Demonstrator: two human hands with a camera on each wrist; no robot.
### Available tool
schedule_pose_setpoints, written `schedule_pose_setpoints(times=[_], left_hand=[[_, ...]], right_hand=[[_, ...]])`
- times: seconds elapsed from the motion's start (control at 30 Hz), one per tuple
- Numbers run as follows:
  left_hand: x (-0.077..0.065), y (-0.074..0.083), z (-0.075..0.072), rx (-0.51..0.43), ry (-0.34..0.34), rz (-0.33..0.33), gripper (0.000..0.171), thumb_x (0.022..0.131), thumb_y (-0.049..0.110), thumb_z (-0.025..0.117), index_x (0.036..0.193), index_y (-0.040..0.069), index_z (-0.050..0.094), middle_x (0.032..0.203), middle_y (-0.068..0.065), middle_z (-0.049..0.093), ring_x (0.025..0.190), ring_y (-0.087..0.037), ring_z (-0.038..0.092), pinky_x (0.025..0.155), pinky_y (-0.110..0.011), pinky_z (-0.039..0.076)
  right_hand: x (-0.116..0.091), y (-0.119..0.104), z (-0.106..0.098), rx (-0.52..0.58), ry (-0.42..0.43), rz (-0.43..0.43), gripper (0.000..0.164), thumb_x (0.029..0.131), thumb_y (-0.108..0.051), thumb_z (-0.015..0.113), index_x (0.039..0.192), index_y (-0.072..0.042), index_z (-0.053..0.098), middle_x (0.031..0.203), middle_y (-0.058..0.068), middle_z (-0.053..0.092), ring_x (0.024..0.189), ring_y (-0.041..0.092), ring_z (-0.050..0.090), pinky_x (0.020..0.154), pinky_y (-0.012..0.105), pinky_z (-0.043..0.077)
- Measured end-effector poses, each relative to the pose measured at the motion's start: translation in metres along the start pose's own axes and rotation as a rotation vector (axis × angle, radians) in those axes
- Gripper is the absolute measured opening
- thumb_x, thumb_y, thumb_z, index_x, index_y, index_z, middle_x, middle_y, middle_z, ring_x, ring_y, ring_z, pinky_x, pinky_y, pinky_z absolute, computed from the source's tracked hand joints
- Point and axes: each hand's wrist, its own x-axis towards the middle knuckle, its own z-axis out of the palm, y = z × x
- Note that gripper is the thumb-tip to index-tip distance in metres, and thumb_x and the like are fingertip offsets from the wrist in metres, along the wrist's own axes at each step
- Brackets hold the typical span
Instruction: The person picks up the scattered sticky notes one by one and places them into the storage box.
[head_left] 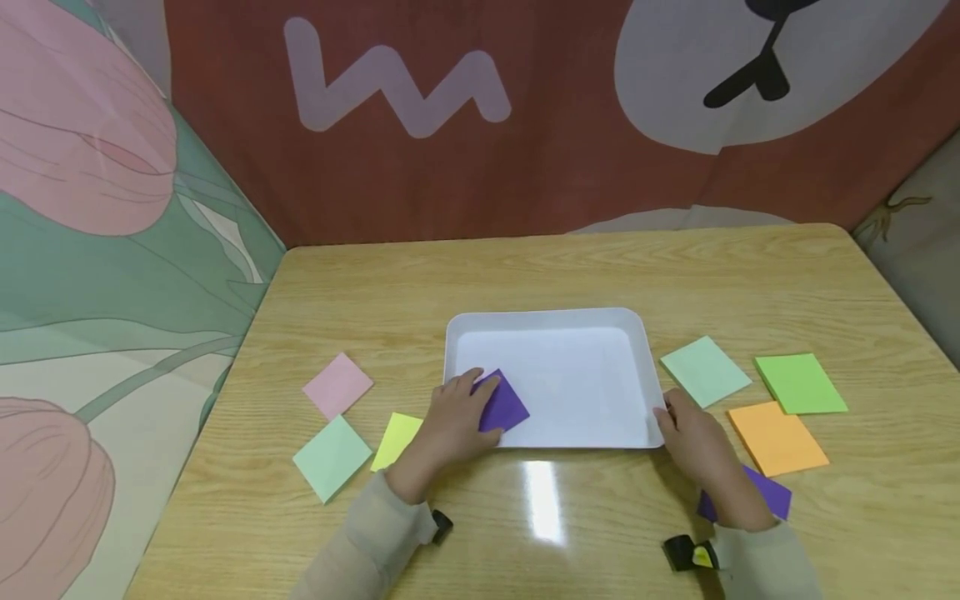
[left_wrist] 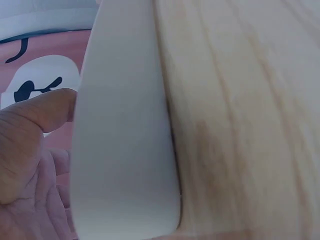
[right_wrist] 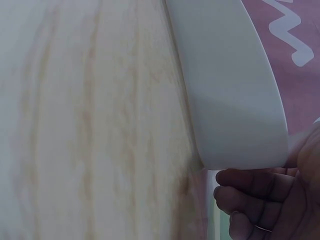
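Note:
A white rectangular tray (head_left: pixel 577 379) lies on the wooden table. My left hand (head_left: pixel 457 417) reaches over its left side, thumb and fingers at the edges of a purple paper square (head_left: pixel 506 404) inside; part of the square is under the hand. In the left wrist view, the tray's outer wall (left_wrist: pixel 122 120) hides most of the fingers, with the bent thumb (left_wrist: pixel 42 115) beside it. My right hand (head_left: pixel 697 437) grips the tray's near right corner. The right wrist view has its curled fingers (right_wrist: pixel 255 195) under the tray end (right_wrist: pixel 240 100).
Left of the tray lie pink (head_left: pixel 337 385), mint (head_left: pixel 332 458) and yellow (head_left: pixel 395 440) paper squares. On the right are mint (head_left: pixel 705 371), green (head_left: pixel 801 383), orange (head_left: pixel 778 437) and purple (head_left: pixel 772 493) ones, the purple partly under my right forearm. A patterned curtain (head_left: pixel 450 183) hangs behind the table.

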Motion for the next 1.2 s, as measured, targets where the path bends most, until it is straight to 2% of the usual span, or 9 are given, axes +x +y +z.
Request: schedule_pose_setpoints(times=[0.37,0.57,0.8,1.2], left_hand=[[-0.011,-0.002,-0.009,0.004,0.035,-0.058,0.066,0.072,0.034,0.064,0.128,0.008,0.040,0.133,-0.020,0.036,0.119,-0.035,0.031,0.092,-0.056,0.029],[-0.016,-0.004,-0.013,0.009,0.028,-0.100,0.066,0.072,0.034,0.064,0.128,0.008,0.040,0.134,-0.019,0.035,0.120,-0.035,0.029,0.092,-0.055,0.029],[-0.020,-0.005,-0.017,0.008,0.048,-0.104,0.066,0.071,0.033,0.065,0.127,0.008,0.041,0.134,-0.020,0.035,0.119,-0.036,0.030,0.091,-0.055,0.030],[-0.028,-0.010,-0.018,0.008,0.062,-0.120,0.067,0.072,0.033,0.064,0.128,0.007,0.039,0.134,-0.022,0.034,0.119,-0.037,0.030,0.091,-0.056,0.030]], right_hand=[[0.000,-0.002,0.000,-0.002,-0.008,-0.001,0.014,0.089,-0.009,0.040,0.093,0.005,0.040,0.072,0.013,0.053,0.057,0.021,0.043,0.049,0.038,0.040],[0.000,-0.001,0.001,-0.007,-0.003,0.002,0.014,0.089,-0.009,0.039,0.093,0.005,0.040,0.073,0.015,0.054,0.058,0.022,0.044,0.050,0.039,0.040],[0.000,0.000,0.000,-0.001,-0.005,0.000,0.012,0.090,-0.009,0.039,0.090,0.003,0.039,0.066,0.008,0.047,0.054,0.020,0.041,0.047,0.037,0.038],[0.001,-0.001,0.000,0.001,0.004,-0.006,0.011,0.089,-0.008,0.039,0.089,0.003,0.039,0.066,0.009,0.047,0.054,0.020,0.041,0.046,0.036,0.038]])
